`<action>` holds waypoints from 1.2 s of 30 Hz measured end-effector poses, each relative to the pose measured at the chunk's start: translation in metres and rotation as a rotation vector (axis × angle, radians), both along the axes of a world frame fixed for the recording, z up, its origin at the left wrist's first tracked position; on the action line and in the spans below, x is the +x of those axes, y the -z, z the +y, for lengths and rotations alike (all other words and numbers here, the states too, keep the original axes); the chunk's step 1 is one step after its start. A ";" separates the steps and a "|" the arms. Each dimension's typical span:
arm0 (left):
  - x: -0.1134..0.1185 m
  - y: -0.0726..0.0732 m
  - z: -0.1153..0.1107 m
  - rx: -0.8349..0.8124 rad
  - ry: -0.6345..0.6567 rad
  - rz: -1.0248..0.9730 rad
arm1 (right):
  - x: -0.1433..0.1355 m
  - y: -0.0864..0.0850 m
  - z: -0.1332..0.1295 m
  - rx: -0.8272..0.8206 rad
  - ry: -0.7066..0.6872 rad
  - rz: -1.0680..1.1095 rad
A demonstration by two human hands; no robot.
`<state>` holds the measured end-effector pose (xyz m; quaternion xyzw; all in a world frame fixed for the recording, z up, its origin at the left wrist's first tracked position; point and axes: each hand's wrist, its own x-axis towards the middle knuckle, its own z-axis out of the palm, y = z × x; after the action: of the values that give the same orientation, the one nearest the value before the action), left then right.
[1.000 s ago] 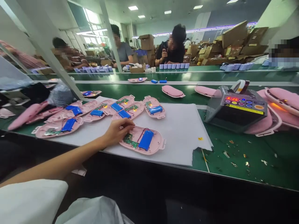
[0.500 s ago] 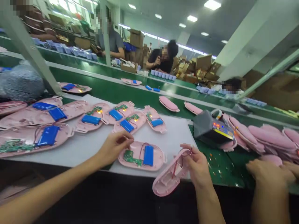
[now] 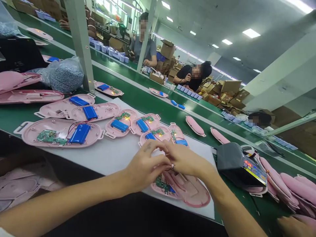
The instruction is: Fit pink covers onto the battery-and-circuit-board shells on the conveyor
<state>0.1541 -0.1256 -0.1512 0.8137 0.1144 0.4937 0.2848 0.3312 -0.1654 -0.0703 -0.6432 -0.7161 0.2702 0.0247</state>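
Note:
My left hand (image 3: 148,164) and my right hand (image 3: 181,156) meet over the front edge of the white sheet, fingertips together. What the left fingers pinch is too small to name. Under my right hand a pink shell cover (image 3: 197,194) hangs tilted, overlapping a pink shell base with a green circuit board (image 3: 161,185), whose blue battery is mostly hidden. My right hand seems closed on the cover's upper end. Behind them lie open pink shells with boards and blue batteries, one (image 3: 119,125) with a lit yellow light. A larger open shell (image 3: 61,133) rests at the left.
A dark box with a red display (image 3: 239,166) stands right of the sheet, beside piled pink shells (image 3: 296,187). Another person's hand (image 3: 293,227) is at the lower right. A metal post (image 3: 81,49) rises at the left. People sit across the green conveyor (image 3: 138,90).
My right hand has moved left with the pink cover, over the base, and now meets my left hand. The view has turned left, and the neighbour's hand has moved lower in the picture.

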 end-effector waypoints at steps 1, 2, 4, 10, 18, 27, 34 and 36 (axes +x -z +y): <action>0.003 0.004 0.001 -0.022 -0.041 -0.007 | -0.002 0.003 0.008 0.000 -0.022 0.055; 0.006 0.008 0.003 -0.074 -0.061 -0.002 | -0.002 0.008 0.013 0.003 -0.013 0.155; 0.011 0.021 0.008 -0.210 -0.031 0.050 | 0.004 0.019 0.015 0.041 0.122 0.361; 0.012 0.034 0.013 -0.358 0.121 0.223 | 0.029 0.057 -0.033 0.056 0.458 0.218; 0.006 0.014 0.012 -0.449 0.178 0.101 | 0.016 0.047 -0.036 0.689 0.087 -0.205; 0.019 0.037 0.014 -0.704 0.130 -0.109 | -0.003 0.039 -0.008 0.724 0.135 0.075; 0.011 0.028 0.017 -1.003 0.230 -0.092 | -0.006 0.048 -0.003 0.521 0.318 0.030; 0.008 0.025 0.020 -0.958 0.208 0.009 | -0.011 0.048 0.000 0.523 0.342 0.065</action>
<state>0.1623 -0.1057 -0.1759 0.6002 0.2480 0.3510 0.6745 0.3201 -0.1655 -0.1184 -0.7171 -0.6415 0.0893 0.2572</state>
